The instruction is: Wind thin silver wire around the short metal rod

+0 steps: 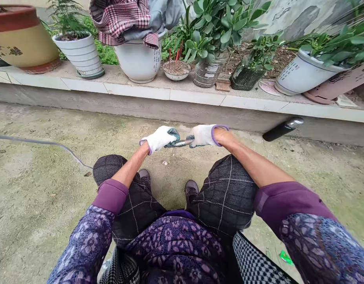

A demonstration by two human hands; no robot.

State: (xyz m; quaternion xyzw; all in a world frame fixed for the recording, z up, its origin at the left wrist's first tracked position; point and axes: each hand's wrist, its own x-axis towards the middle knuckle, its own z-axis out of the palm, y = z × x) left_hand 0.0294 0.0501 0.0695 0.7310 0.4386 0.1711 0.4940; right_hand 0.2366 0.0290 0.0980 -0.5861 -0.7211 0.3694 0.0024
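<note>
Both my hands wear white knit gloves with grey-green palms. My left hand (160, 138) and my right hand (203, 135) are closed round the two ends of a short metal rod (182, 143), held level out in front of my knees. Only the shiny middle of the rod shows between the gloves. Below it, a small pale piece (165, 162) lies on the concrete ground near my shoes. My legs in dark checked trousers fill the lower middle of the view.
A tiled ledge (140, 90) runs across the back with several potted plants; a checked cloth (123, 17) drapes one white pot. A black cylinder with a silver cap (282, 129) sits at the right. A grey hose (52, 146) crosses the ground at left.
</note>
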